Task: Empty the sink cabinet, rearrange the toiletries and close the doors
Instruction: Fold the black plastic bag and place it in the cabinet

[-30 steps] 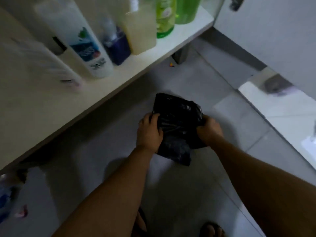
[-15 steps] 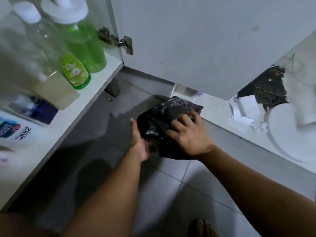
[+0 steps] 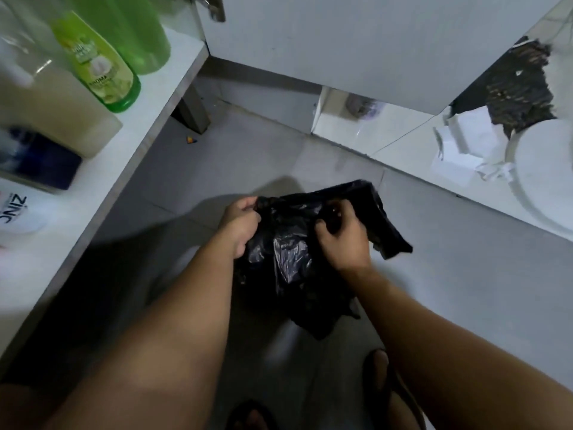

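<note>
A crumpled black plastic bag (image 3: 297,259) hangs above the grey tiled floor, held between both hands. My left hand (image 3: 240,223) pinches its upper left edge. My right hand (image 3: 341,237) grips the bag's top with curled fingers, and a flap of the bag sticks out to the right of it. On the white cabinet shelf (image 3: 148,125) at the left stand a small green bottle (image 3: 99,66), a large green bottle (image 3: 142,35), a pale yellowish container (image 3: 52,113), a dark blue item (image 3: 37,162) and a white bottle marked ZINC (image 3: 18,209).
The open white cabinet door (image 3: 356,45) stands behind the bag, hinge at its top left. At the right lie a white round object (image 3: 545,175), crumpled white paper (image 3: 465,147) and a dark mat (image 3: 517,88). A cabinet leg (image 3: 192,110) stands under the shelf. My sandalled feet (image 3: 381,377) are below.
The view swung right, then dropped slightly. The bag came lower and closer to me and has opened out, with a flap now hanging at the right. Both hands shifted their grip on its top.
</note>
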